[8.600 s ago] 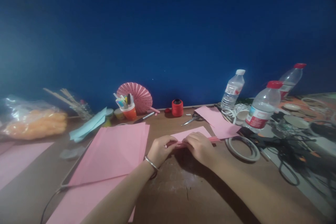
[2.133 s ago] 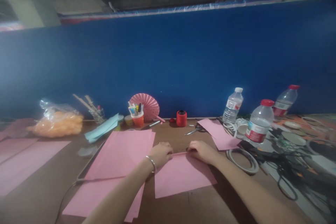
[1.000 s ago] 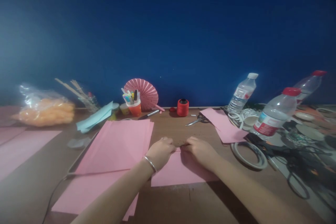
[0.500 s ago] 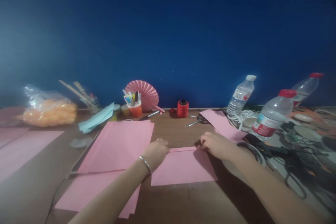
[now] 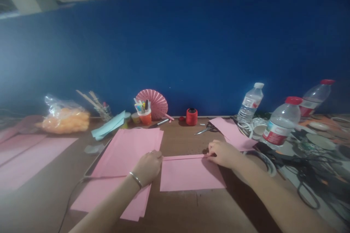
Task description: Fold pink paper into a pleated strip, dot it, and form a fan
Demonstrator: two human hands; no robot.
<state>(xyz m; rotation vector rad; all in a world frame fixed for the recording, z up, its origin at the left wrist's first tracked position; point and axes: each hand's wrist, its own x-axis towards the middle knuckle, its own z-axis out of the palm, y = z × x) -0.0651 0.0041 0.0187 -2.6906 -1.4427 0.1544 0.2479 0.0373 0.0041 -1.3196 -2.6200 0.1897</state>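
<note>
Two hands pinch pink sheet (image 5: 191,174) far fold: left hand (image 5: 147,163), right hand (image 5: 222,153) at ends.

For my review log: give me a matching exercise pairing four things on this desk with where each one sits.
Things:
1. pink sheet
2. red thread spool
3. pink paper fan
4. orange-filled bag

Places:
A. far left of the desk
B. behind the orange pen cup
C. between left hand and right hand
D. by the blue wall, left of the scissors

Pairs: 1-C, 2-D, 3-B, 4-A
</note>
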